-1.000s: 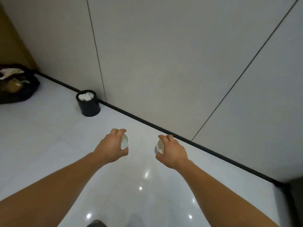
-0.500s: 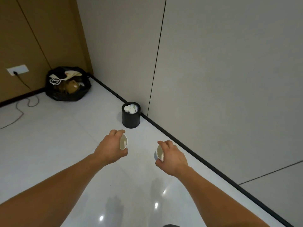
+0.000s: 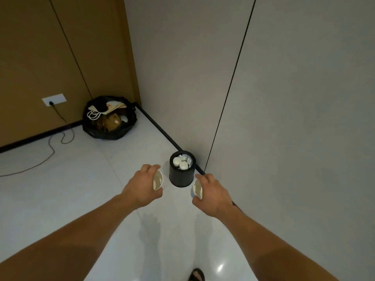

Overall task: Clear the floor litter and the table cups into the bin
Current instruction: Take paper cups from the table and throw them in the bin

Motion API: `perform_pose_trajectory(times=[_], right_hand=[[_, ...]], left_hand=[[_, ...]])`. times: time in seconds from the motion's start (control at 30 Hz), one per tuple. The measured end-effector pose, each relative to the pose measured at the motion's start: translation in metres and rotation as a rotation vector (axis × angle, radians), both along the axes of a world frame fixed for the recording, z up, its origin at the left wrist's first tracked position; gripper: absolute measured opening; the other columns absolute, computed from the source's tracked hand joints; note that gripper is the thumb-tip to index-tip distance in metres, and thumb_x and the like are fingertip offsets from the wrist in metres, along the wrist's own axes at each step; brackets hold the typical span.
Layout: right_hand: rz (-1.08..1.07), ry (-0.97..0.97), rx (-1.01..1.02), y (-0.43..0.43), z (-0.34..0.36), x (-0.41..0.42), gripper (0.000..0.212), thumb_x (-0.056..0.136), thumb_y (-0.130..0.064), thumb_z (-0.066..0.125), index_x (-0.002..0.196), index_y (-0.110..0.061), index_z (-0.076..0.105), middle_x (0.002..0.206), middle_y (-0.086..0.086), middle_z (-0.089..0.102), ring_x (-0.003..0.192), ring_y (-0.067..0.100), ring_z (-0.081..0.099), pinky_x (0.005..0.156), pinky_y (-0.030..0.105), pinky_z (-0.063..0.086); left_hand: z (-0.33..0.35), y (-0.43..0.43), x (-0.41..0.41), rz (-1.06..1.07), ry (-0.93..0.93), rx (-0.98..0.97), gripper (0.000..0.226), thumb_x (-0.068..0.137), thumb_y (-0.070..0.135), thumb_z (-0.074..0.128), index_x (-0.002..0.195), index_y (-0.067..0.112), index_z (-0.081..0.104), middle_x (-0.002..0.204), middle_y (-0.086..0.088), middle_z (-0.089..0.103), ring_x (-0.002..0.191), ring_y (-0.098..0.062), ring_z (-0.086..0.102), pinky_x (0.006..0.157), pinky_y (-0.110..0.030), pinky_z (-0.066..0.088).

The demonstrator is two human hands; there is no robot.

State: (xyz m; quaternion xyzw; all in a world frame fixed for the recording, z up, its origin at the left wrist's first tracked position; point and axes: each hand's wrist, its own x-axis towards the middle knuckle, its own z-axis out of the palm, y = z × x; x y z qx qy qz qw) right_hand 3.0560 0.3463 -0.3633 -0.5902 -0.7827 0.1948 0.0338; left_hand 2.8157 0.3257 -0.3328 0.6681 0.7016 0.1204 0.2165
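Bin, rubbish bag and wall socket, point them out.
bin [image 3: 181, 177], head view, black front wall.
rubbish bag [image 3: 105, 134], head view, black lower side.
wall socket [image 3: 59, 98], head view, white plate.

We see two bare forearms, uncovered all the way to the frame's btm edge. They end in the L hand & R hand, also bare. There's a small dark mark on the outer side of the R wrist, too small for us to tell what it is. At btm centre, one foot in a dark open-toe sandal w/ toes showing.
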Motion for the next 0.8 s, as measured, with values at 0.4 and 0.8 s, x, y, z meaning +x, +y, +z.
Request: perform_pose_trajectory(times=[0.4, 0.8], right_hand=[[-0.045, -0.014, -0.067, 0.203, -0.037, -0.028, 0.076, 0.082, -0.045, 0.063, 0.147, -0.029, 0.026, 0.139, 0.000, 0.038, 0.118, 0.024, 0.047, 0.092, 0.034, 0.047], [-0.310, 0.060, -0.279, 0.387, -0.174, -0.114, 0.076, 0.082, -0.051, 0.060, 0.146, -0.030, 0.023, 0.138, -0.005, 0.037, 0.117, 0.016, 0.047, 0.091, 0.027, 0.049]], left_hand=[[-0.042, 0.222, -0.018, -0.088, -0.062, -0.059, 0.081, 0.077, 0.036, 0.073, 0.145, 0.025, 0.031, 0.140, 0.000, 0.035, 0.121, -0.022, 0.044, 0.098, -0.032, 0.043], [-0.187, 0.457, -0.081, -0.314, -0.109, -0.257, 0.083, 0.082, 0.034, 0.069, 0.149, 0.026, 0.020, 0.144, 0.001, 0.030, 0.127, -0.019, 0.038, 0.096, -0.027, 0.041]])
